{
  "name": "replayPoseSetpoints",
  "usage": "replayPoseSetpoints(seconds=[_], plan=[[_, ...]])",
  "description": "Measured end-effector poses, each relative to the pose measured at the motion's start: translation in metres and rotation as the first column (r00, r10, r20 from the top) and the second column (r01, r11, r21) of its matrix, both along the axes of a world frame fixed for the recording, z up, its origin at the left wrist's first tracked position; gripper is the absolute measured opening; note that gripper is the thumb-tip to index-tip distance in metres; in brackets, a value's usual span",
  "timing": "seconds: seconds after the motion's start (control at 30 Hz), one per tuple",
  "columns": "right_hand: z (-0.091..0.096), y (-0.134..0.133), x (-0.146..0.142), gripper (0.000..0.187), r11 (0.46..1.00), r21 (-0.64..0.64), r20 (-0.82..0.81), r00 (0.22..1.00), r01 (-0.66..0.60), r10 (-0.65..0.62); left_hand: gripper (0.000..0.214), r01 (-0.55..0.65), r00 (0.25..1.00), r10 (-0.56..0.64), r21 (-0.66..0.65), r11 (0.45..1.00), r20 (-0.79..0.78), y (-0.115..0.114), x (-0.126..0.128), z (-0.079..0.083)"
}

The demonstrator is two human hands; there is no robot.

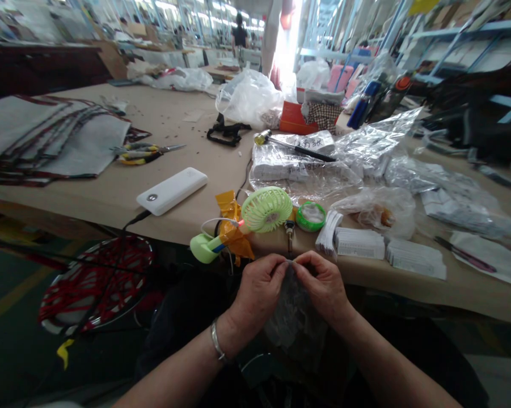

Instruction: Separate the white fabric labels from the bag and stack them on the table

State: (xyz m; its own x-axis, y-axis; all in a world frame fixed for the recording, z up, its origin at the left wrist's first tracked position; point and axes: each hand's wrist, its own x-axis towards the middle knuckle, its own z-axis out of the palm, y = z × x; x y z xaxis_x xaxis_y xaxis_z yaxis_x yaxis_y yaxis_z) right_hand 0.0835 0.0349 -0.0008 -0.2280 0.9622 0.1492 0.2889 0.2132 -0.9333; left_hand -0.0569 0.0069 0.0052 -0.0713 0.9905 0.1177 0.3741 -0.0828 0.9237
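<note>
My left hand (pixel 261 283) and my right hand (pixel 321 284) meet at the table's front edge, fingers pinched close together. Between them they grip the top of a clear plastic bag (pixel 295 317), which hangs down over my lap. What the bag contains, if anything, I cannot make out. Just beyond my fingertips a small metal-tipped fitting (pixel 290 229) stands at the table edge. To the left of it a green handheld fan (pixel 267 209) is fixed with orange tape (pixel 237 241). A round green tub (pixel 310 216) with white contents sits to the right.
Stacks of printed labels (pixel 359 243) lie along the front right, near a dark pen-like tool (pixel 472 258). A white power bank (pixel 172 191), pliers (pixel 140 153) and layered fabric pieces (pixel 55 136) occupy the left. Behind are plastic-wrapped bundles (pixel 289 161) with a hammer (pixel 298 148) on top.
</note>
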Motion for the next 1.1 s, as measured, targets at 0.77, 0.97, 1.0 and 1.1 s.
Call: replayPoseSetpoints(seconds=[0.77,0.97,1.0,1.1], plan=[[-0.005,0.006,-0.003,0.011,0.998,0.053,0.020,0.999,0.034,-0.036,0.018,-0.080,0.997,0.079,0.017,0.997,0.008,0.008,0.001,-0.007],[-0.003,0.004,-0.002,0.014,0.999,0.032,0.031,0.999,0.018,-0.019,0.019,-0.062,0.998,0.063,-0.020,0.998,0.023,0.006,0.002,-0.003],[-0.003,0.001,-0.001,0.013,1.000,0.029,0.035,0.999,0.003,-0.004,0.019,-0.054,0.998,0.055,-0.027,0.998,0.027,0.004,0.001,-0.001],[-0.002,-0.008,0.012,0.016,0.998,0.046,0.091,0.995,-0.036,0.031,0.018,-0.040,0.998,0.043,-0.059,0.997,0.048,-0.004,0.000,0.001]])
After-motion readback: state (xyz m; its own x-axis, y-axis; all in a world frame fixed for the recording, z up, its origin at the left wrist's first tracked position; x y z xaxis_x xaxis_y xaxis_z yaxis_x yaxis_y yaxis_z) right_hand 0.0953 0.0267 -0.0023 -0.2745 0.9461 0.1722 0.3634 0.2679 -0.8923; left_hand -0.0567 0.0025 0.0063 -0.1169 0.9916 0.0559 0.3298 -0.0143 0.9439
